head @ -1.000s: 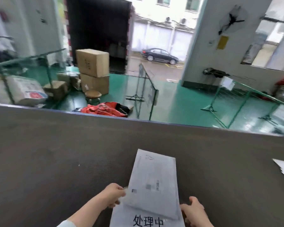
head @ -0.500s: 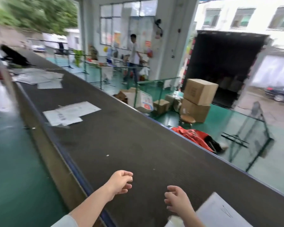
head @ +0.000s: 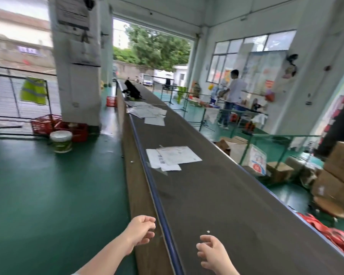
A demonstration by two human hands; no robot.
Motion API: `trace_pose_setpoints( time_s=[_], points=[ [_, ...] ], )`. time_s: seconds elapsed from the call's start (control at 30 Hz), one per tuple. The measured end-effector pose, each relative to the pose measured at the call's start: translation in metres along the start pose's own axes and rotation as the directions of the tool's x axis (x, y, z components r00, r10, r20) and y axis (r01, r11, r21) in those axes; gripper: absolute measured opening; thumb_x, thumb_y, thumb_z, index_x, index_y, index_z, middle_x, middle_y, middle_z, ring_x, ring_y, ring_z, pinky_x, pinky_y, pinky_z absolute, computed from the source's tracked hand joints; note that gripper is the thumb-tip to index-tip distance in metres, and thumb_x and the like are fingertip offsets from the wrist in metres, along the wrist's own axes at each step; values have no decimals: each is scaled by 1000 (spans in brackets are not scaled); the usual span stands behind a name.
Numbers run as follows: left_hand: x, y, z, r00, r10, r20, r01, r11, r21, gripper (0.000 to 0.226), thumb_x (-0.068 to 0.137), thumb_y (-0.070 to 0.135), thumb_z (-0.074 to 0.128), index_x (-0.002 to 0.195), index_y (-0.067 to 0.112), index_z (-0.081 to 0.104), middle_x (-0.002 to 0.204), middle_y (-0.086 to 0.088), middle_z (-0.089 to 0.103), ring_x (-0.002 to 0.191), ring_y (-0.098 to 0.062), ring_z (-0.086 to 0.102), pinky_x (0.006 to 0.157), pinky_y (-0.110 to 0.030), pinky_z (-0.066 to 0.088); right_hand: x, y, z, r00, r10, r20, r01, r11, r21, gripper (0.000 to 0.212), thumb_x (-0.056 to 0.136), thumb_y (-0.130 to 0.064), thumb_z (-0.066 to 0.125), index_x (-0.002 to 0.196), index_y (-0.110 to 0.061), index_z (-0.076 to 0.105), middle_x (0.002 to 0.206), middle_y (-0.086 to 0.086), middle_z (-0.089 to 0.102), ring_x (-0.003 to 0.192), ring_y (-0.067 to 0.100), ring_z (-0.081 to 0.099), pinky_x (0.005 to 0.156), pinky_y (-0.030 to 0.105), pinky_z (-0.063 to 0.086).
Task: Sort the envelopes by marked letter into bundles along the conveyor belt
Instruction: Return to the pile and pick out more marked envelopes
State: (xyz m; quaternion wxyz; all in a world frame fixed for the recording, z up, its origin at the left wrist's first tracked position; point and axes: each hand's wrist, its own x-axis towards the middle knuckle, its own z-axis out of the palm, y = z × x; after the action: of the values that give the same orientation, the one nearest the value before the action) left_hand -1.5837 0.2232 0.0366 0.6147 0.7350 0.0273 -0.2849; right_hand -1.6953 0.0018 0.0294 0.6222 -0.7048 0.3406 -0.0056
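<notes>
The dark conveyor belt (head: 216, 195) runs away from me toward the open doorway. A small bundle of white envelopes (head: 173, 158) lies on it some way ahead, near the left edge. A bigger, looser pile of envelopes (head: 147, 113) sits farther along. My left hand (head: 140, 231) hovers over the belt's left rail with fingers loosely curled, holding nothing. My right hand (head: 213, 253) hangs over the belt, fingers relaxed and holding nothing. Neither hand touches an envelope.
A pillar (head: 77, 62), red crates (head: 48, 126) and a white tub (head: 61, 141) stand on the green floor to the left. Cardboard boxes (head: 338, 175) and wire racks line the right side. A person (head: 231, 98) stands far right. A black object (head: 131, 89) lies at the belt's far end.
My view has swung left along the belt. The envelope both hands held a second ago is out of view and both hands are now free.
</notes>
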Motion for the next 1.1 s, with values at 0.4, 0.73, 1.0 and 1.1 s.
trace_pose_setpoints(
  time_s=[0.4,0.73,1.0,1.1],
  points=[
    [158,66,-220,975,10,-220,-26,997,-71,17,91,11,55,105,18,63,96,0,65,78,-13,62,72,-26,51,175,-131,229,990,-69,124,81,992,-95,26,90,-12,65,115,-14,56,107,9,60,81,19,59,64,30,49],
    [306,102,-318,960,-31,-277,-6,991,-131,16,93,17,56,108,21,62,108,0,64,90,-14,64,78,-28,53,307,-208,346,981,-75,179,104,982,-159,36,92,-20,65,122,-23,45,118,4,55,109,22,56,103,45,46],
    [459,187,-402,947,-59,-314,17,991,-135,20,91,14,57,110,18,61,114,-5,66,90,-17,66,74,-28,55,478,-320,452,948,-120,295,178,967,-180,41,94,-19,61,132,-17,47,119,4,57,110,20,56,103,43,47],
    [507,222,-432,937,-55,-344,2,989,-151,20,92,15,56,111,18,61,113,-4,66,88,-15,67,78,-29,55,537,-365,494,936,-143,323,207,962,-176,42,94,-18,61,134,-16,48,121,5,58,110,21,58,102,43,47]
  ],
)
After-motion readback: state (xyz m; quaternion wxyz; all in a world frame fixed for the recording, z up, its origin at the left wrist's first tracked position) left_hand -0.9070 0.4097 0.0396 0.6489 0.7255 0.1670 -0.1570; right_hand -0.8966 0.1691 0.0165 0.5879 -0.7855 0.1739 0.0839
